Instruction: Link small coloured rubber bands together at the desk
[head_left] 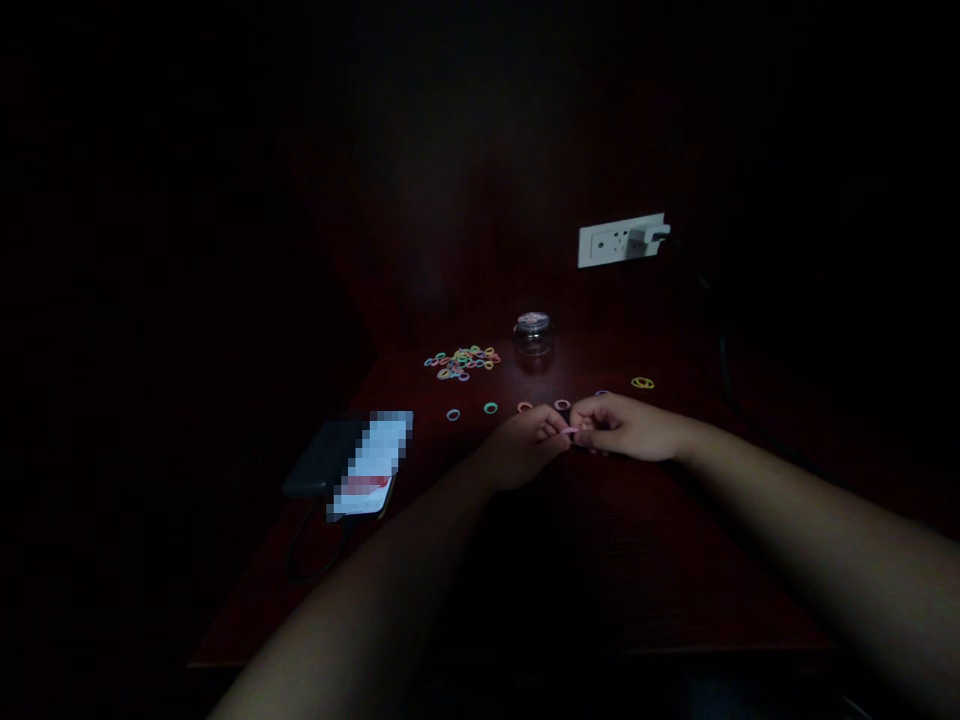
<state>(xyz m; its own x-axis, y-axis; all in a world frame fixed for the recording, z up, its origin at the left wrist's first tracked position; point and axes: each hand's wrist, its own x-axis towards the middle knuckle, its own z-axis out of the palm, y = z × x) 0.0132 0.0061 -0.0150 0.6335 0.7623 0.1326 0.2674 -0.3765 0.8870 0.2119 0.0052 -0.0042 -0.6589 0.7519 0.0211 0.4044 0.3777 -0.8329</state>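
My left hand (529, 445) and my right hand (626, 425) meet over the dark red table, both with closed fingers. Pinched between their fingertips is a small pink hair tie (571, 430). Just beyond my hands runs a row of single hair ties: a bluish one (453, 415), a green one (490, 408), a salmon one (524, 407), a pale pink one (562, 405) and a purple one (601, 394) partly hidden by my right hand. Yellow hair ties (643, 383) lie overlapping at the row's right end.
A loose pile of mixed-colour hair ties (463, 362) lies farther back. Beside it stands a clear lidded jar (533, 336). At the left are a lit phone (375, 465), a dark flat object (322, 460) and a cable. A wall socket (621, 241) holds a plug.
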